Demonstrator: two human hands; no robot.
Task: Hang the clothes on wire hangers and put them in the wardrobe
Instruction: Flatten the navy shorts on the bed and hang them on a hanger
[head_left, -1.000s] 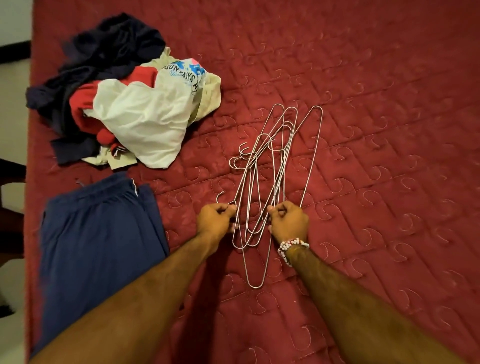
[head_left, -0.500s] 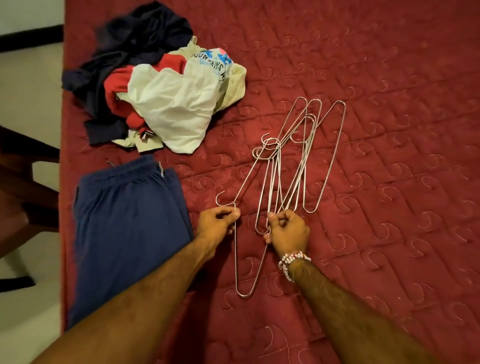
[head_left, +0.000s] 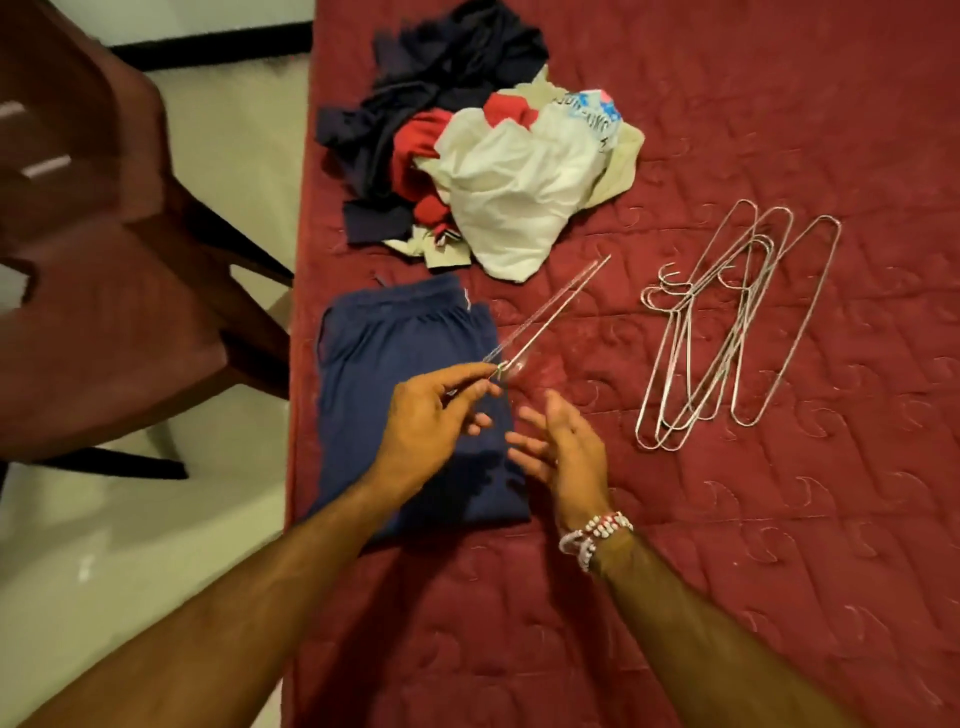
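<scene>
Hovering over navy shorts (head_left: 395, 364), a wire hanger (head_left: 550, 312) was pinched by the left grip (head_left: 426, 421); the right grip (head_left: 566, 447) was spread empty

Red quilted bed (head_left: 727, 571) carries clothes pile (head_left: 483, 156) at top ctr, folded navy shorts (head_left: 405, 343) ctr-left, wire hangers (head_left: 737, 332) at right.

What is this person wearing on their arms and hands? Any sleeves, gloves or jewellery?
Both forearms are bare, with no sleeves in view, and neither the left hand nor the right hand has a glove. The right wrist carries a bracelet of small white and red beads in several strands. The left wrist is bare.
</scene>
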